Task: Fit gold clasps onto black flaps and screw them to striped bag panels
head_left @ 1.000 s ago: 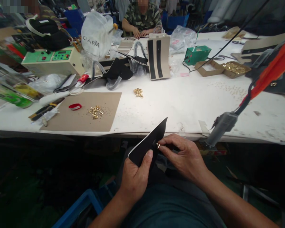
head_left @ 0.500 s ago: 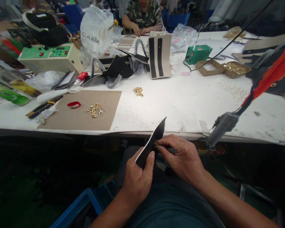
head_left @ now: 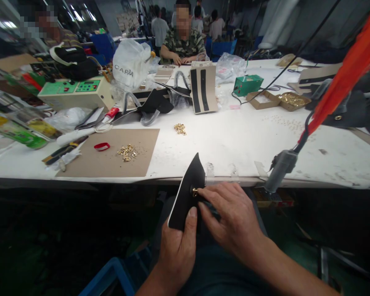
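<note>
My left hand (head_left: 179,250) grips the lower end of a black leather-like piece (head_left: 185,201) with a pale edge, thumb on its dark face. The piece is tilted upright just in front of the table edge. A small gold metal fitting (head_left: 195,191) sits on that face. My right hand (head_left: 234,220) has its index fingertip touching the fitting, with the thumb spread below and away from it. The other right fingers are partly hidden. On the table lie a small pile of gold fittings (head_left: 180,129) and more gold pieces (head_left: 127,152) on a brown board (head_left: 142,167).
A grey tool (head_left: 282,166) on an orange coiled cord (head_left: 336,78) hangs at the right. Behind stand a beige-green machine (head_left: 80,94), bag parts (head_left: 203,90), a green box (head_left: 248,85) and a cardboard tray (head_left: 292,101). A co-worker (head_left: 183,41) sits opposite. A blue crate (head_left: 111,271) is below.
The camera view has tilted up. The black piece has turned to show more of its face. My right thumb has come away from the gold fitting, while the index finger stays against it.
</note>
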A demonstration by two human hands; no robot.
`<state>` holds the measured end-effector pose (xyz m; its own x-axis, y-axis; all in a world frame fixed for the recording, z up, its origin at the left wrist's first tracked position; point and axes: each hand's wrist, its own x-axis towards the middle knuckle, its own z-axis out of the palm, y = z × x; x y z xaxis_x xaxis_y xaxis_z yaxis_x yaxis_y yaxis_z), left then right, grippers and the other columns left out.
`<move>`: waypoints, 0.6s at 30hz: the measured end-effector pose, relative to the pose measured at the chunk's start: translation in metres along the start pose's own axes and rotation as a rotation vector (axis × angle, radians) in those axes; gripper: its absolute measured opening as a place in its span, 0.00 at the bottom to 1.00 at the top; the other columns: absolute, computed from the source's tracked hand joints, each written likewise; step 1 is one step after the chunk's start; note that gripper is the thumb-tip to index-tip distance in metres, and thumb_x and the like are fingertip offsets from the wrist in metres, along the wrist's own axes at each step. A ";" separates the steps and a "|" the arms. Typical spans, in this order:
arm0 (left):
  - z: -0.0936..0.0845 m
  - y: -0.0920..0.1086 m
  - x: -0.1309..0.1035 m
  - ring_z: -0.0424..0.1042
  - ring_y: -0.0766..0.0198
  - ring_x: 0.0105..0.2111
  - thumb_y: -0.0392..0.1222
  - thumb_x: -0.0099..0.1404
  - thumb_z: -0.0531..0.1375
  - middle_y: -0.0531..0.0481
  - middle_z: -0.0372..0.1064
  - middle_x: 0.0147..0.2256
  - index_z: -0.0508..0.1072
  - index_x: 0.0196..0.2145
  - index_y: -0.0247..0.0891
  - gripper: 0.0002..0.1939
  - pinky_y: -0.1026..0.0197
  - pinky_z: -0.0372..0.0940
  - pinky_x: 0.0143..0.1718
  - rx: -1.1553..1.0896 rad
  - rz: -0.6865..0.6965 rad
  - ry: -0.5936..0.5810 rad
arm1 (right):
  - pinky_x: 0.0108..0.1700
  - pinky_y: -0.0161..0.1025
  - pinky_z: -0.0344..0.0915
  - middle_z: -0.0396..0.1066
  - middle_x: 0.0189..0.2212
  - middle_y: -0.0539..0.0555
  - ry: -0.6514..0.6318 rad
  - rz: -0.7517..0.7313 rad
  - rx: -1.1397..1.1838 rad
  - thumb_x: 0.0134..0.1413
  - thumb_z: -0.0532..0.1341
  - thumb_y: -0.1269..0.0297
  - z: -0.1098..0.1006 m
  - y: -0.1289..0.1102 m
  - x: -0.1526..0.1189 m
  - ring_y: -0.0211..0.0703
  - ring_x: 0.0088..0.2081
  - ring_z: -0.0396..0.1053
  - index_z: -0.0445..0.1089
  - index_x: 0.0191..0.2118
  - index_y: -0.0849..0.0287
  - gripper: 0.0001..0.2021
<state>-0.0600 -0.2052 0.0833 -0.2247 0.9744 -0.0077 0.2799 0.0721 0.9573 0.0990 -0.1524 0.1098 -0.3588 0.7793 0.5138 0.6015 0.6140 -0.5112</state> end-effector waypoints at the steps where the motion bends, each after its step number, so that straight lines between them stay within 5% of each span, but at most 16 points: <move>1: -0.002 0.000 -0.003 0.78 0.51 0.52 0.49 0.74 0.60 0.45 0.80 0.52 0.79 0.56 0.42 0.18 0.55 0.69 0.59 0.000 0.001 -0.003 | 0.50 0.51 0.66 0.78 0.48 0.57 -0.043 -0.006 -0.003 0.62 0.64 0.72 -0.002 -0.004 -0.001 0.51 0.47 0.74 0.73 0.56 0.57 0.17; 8: -0.003 0.002 -0.027 0.73 0.42 0.59 0.52 0.67 0.66 0.40 0.78 0.53 0.78 0.57 0.41 0.23 0.45 0.66 0.63 -0.076 0.058 -0.028 | 0.73 0.66 0.43 0.71 0.60 0.61 -0.212 -0.108 -0.014 0.47 0.63 0.69 -0.021 -0.020 -0.008 0.62 0.64 0.64 0.63 0.67 0.57 0.38; 12: 0.006 0.008 -0.041 0.71 0.42 0.62 0.50 0.66 0.66 0.38 0.74 0.59 0.69 0.64 0.40 0.31 0.44 0.66 0.64 -0.169 0.115 -0.082 | 0.74 0.65 0.38 0.74 0.58 0.61 -0.097 -0.123 -0.026 0.51 0.62 0.70 -0.019 -0.025 -0.017 0.63 0.67 0.62 0.64 0.64 0.56 0.32; 18: 0.012 0.009 -0.051 0.68 0.41 0.64 0.42 0.60 0.67 0.37 0.69 0.63 0.68 0.65 0.41 0.36 0.45 0.65 0.66 -0.205 0.209 -0.110 | 0.71 0.58 0.49 0.76 0.55 0.58 0.072 -0.179 0.017 0.61 0.57 0.77 -0.020 -0.012 -0.029 0.52 0.63 0.69 0.64 0.61 0.55 0.24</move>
<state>-0.0352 -0.2516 0.0894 -0.0771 0.9816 0.1747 0.1125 -0.1655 0.9798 0.1165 -0.1848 0.1148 -0.4064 0.6471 0.6450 0.5205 0.7442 -0.4187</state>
